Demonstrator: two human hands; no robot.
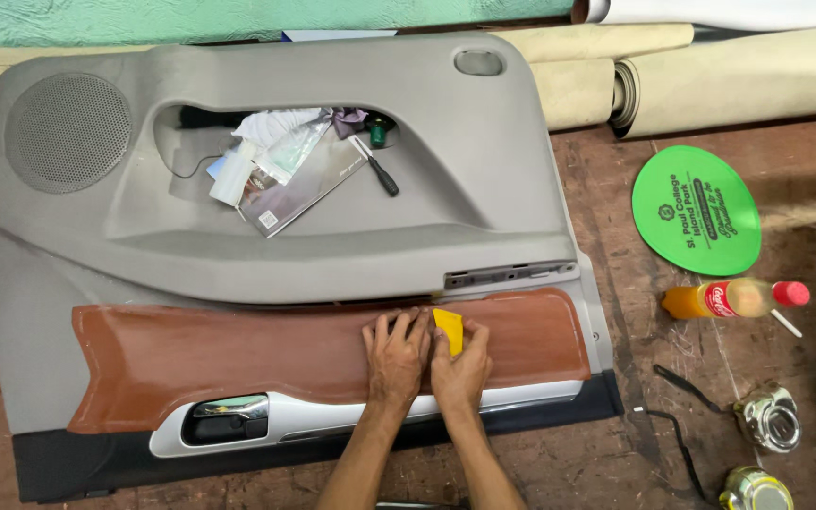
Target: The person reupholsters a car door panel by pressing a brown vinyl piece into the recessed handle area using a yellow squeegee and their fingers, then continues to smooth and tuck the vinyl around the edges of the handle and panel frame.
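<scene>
Two hands pressing one brown trim strip [238, 354] on door panel [484, 189] | right hand [461, 366] fingers clamping one yellow scraper [449, 330] | left hand [396, 357] fingers lying spread flat beside scraper

You had two hands [397, 354] on one door panel [484, 170], one yellow scraper [449, 330], one bottle [734, 298], one green disc [696, 210], two glass jars [769, 418], one screwdriver [377, 169].

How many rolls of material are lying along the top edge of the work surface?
3 visible: one pale roll, one beneath it, one at far right. Others may be hidden behind the door panel.
</scene>
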